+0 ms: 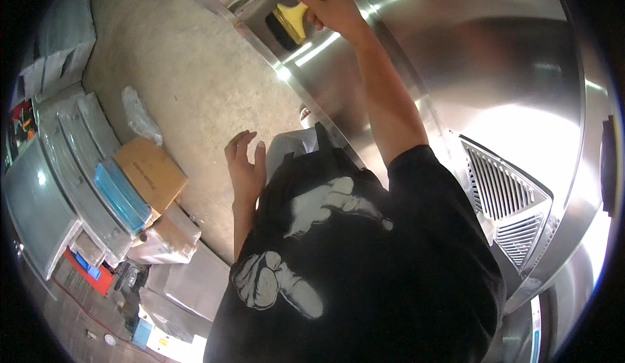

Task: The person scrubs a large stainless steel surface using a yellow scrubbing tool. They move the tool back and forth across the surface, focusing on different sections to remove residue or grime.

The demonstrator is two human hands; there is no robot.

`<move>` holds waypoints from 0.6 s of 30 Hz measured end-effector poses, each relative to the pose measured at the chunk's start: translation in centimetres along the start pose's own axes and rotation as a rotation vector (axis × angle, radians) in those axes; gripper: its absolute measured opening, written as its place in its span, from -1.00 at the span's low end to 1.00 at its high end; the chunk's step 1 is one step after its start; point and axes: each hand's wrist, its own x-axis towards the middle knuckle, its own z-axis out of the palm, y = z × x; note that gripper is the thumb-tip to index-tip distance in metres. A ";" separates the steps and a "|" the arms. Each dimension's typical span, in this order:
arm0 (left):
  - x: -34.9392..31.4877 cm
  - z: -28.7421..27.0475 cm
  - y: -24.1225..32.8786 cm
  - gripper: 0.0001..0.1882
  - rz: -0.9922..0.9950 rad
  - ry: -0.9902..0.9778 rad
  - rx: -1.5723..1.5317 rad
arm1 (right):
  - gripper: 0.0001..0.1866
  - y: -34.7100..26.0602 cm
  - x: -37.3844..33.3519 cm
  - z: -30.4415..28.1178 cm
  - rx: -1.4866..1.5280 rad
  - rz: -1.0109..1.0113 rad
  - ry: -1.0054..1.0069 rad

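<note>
The right hand [335, 15] is closed around the yellow handle of a flat brush [294, 19]; the handle's red end projects beyond the fingers, and the black bristles lie to their left, angled downward. The brush is over a steel surface [332, 80]; whether the bristles touch it cannot be told. The palm is turned away, and part of the handle is covered by the fingers.

The left hand [247, 171] hangs below and to the left of the right, its fingers loosely bent and thumb apart, beside a grey trouser leg [290, 147] partly hidden by the black shirt [371, 285]. Just above the leg, to the right of the left fingers, a shoe [306, 117] is mostly concealed.

Containers lie to the left of the left fingers, across the concrete floor [195, 51]. The inside of the cardboard box [151, 174] cannot be seen. Against it, farther from the fingers, is a translucent blue container [120, 197], its contents indistinct. Farther still and lower, a red object [97, 282] bears a blue piece [88, 265]; both are too small to identify. Clear plastic wrapping [141, 116] lies crumpled beyond the box.
</note>
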 end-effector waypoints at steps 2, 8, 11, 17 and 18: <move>0.4 0.2 0.1 -0.69 0.010 -0.006 -0.019 | -0.52 0.2 0.4 0.6 0.173 -0.003 -0.061; 0.3 0.6 1.2 -0.69 0.091 -0.155 -0.096 | -0.66 0.6 -0.5 0.8 0.289 0.150 -0.263; 0.5 0.4 1.3 -0.71 0.089 -0.162 -0.076 | -0.67 0.7 -1.7 -0.7 0.259 0.156 -0.108; 1.8 -0.3 0.6 -0.72 0.105 -0.148 -0.059 | -0.69 1.0 -4.9 -0.6 0.249 0.146 -0.138; 2.1 -0.4 0.6 -0.73 0.120 -0.143 -0.056 | -0.70 1.2 -5.5 -1.1 0.198 0.162 -0.084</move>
